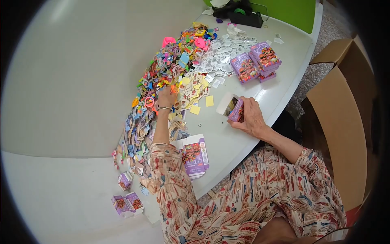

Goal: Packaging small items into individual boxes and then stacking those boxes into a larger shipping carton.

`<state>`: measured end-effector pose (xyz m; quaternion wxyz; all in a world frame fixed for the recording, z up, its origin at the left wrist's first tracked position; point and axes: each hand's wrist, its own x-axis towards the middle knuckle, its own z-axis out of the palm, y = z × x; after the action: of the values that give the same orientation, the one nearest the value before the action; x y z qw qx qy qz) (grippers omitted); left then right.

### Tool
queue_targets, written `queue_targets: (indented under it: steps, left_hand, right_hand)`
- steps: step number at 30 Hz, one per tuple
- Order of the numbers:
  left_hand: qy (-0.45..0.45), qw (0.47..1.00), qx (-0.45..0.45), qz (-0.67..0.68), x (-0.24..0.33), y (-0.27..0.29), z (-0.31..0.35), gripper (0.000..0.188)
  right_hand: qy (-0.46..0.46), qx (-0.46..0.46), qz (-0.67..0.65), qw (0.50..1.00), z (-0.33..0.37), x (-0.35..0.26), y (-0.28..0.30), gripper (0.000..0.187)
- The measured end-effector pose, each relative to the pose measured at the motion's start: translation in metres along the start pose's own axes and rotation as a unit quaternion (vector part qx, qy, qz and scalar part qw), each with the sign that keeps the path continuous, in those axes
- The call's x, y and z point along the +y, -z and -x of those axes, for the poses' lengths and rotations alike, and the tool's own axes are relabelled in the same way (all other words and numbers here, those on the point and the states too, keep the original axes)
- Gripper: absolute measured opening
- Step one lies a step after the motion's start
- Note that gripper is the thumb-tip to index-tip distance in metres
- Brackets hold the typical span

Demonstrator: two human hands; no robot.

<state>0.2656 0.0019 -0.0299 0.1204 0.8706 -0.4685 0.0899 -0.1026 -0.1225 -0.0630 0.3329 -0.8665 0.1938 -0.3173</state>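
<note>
My right hand (253,118) is closed around a small purple carton (236,112). Its white flap (225,104) stands open toward the left, and some contents show inside the mouth. My left hand (165,98) reaches into a long heap of small colourful plastic trinkets (170,61); its fingertips are lost among them, so any grip is hidden. Beside that hand lies a pile of cream and yellow paper cards (194,90). Two yellow squares, including a yellow card (209,101), lie apart between my hands.
Filled purple boxes (266,57) are stacked at the back right, next to white paper slips (225,53). Flattened purple cartons (195,156) lie near my left forearm. A black tape dispenser (246,18) stands at the far edge. An open cardboard box (339,122) is at right.
</note>
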Motion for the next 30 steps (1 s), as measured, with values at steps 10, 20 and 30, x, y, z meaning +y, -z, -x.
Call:
queue_targets:
  steps: [10,20,30]
  left_hand:
    - [-0.001,0.997,0.075,-0.004,-0.003,-0.003,0.002,0.013]
    - [-0.127,0.947,0.147,0.254,0.205,0.086,0.060,0.009]
    - [-0.280,0.943,0.106,0.145,0.244,0.068,0.083,0.020]
  right_hand:
    - [0.016,0.013,0.010,1.000,0.002,0.003,0.003,0.081]
    - [0.013,0.009,-0.002,1.000,0.003,0.006,0.002,0.078]
    - [0.039,0.052,-0.012,0.998,0.005,0.000,0.001,0.083]
